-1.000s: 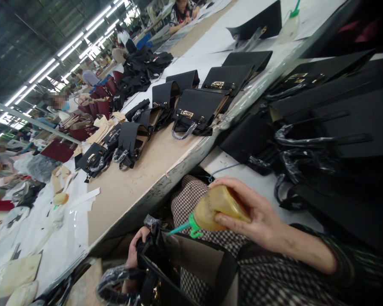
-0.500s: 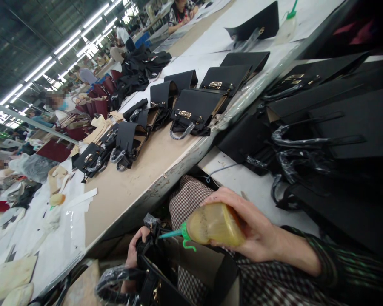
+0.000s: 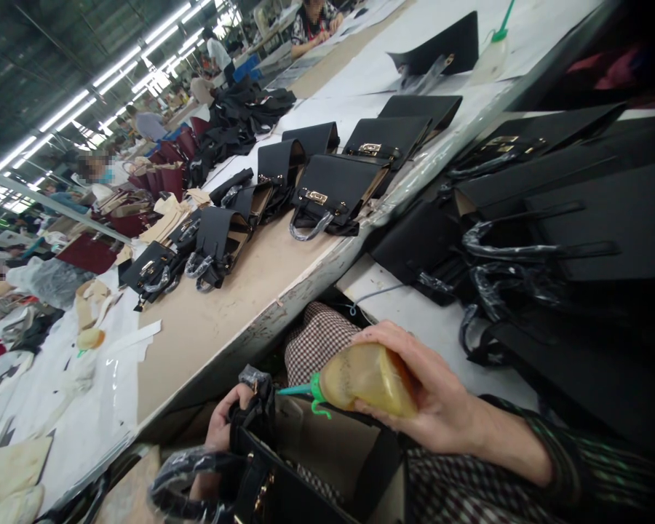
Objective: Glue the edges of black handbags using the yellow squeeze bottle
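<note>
Over the lap, black bag (image 3: 327, 440): mouth up, tan lining showing, below the near edge of the worktop (image 3: 212, 313); plastic-wrapped handle (image 3: 188, 462) loops out at its left.
Teal spout (image 3: 295, 390): points left, tip just beside the bag's rim; contact cannot be told.
Squeeze bottle (image 3: 368, 378): yellowish, nearly level, held above the bag's mouth.
Right hand (image 3: 439, 393): clamped round the bottle's body, fingers across the top; underside of the grip partly hidden.
Left hand (image 3: 223, 422): fingers together on the rim, near the spout tip; exact pinch obscured by dark material.
Change over the last second: bottle swung from a downward slant to near level; spout now faces the gripped rim. Left hand roughly where it was.
Meaning (judged): work centres on that rim; any flow of liquid is not visible.
Checked cloth (image 3: 314, 338): over the person's legs, beneath bag and bottle.
Finished-looking bags (image 3: 335, 182): black, gold-fitted, rowed along the worktop.
Right-side pile (image 3: 594, 225): more black bags, handles wrapped.
</note>
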Tool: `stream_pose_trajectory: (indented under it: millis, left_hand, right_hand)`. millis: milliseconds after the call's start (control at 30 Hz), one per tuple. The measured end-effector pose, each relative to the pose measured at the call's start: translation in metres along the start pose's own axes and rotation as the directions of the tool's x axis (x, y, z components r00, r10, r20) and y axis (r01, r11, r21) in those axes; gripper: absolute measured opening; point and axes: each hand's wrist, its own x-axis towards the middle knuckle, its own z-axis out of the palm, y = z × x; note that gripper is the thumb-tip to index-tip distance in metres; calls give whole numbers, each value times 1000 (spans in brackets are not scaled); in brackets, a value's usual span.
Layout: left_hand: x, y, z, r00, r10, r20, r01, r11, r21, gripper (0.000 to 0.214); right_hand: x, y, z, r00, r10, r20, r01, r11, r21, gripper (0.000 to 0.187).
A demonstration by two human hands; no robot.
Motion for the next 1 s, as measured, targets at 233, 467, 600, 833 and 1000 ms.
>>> stream_pose_trajectory:
  millis: [233,467,600,833,1000]
  left_hand:
    - [37,2,-22,969,-89,231,151,951,-268,28]
    - [80,-23,16,934,-111,340,225,921,-318,25]
    - [90,-36,27,924,-127,360,250,914,-321,22]
    - [88,-27,29,920,-139,366,255,922,-291,21]
    - [89,-23,32,916,-133,379,248,929,-274,22]
  right_hand:
    - [13,6,-29,912,410,-1,-410,912,3,41]
    - [3,37,-42,913,382,143,-361,920,-153,48]
    - [-4,52,-37,934,316,167,-278,935,-218,50]
    - [2,64,-23,955,235,181,-195,957,-216,51]
    - [9,68,-15,975,56,215,-7,975,-221,57]
